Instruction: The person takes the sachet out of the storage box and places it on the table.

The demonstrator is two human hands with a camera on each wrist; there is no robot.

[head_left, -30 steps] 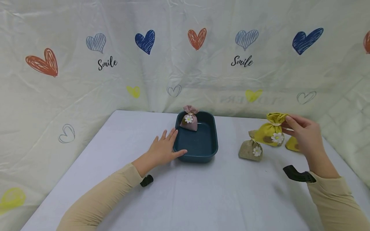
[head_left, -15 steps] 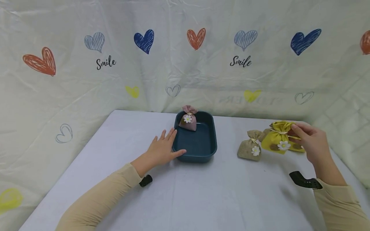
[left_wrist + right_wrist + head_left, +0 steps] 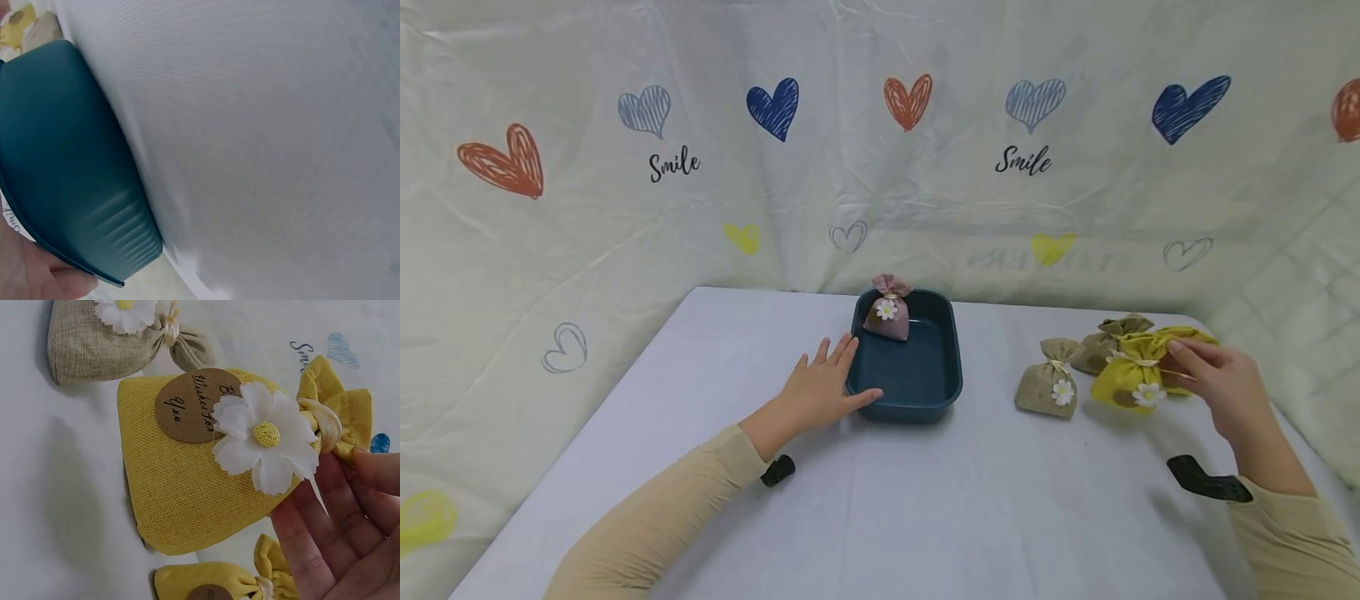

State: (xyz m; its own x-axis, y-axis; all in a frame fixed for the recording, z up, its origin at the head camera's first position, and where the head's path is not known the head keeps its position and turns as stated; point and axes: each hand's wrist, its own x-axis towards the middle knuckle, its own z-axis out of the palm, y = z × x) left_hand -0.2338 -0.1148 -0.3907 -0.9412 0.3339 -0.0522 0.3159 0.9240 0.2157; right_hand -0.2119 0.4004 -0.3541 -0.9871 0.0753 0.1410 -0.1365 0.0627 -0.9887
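Right grip [image 3: 1234,390]: pinch on yellow pouch [image 3: 187,494], label [image 3: 181,412] legible only in right wrist view.

White table [image 3: 940,508] bearing teal tray [image 3: 906,371], two beige pouches [image 3: 1041,392], yellow pouch [image 3: 181,580]

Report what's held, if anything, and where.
Right hand: yellow pouch, pinched by the ruffled top above its tie. Left hand: spread against the tray's rim, gripping nothing.

Yellow pouch [image 3: 181,494] is coarse, matt woven cloth, with a fabric-looking flower [image 3: 267,434] and papery tag [image 3: 178,415]. Beige pouch [image 3: 100,353] looks kinda linen-ish. Tray [image 3: 56,137]'s smooth, can't tell plastic or coated metal. Backdrop [image 3: 917,187]'s creased, slightly glossy.
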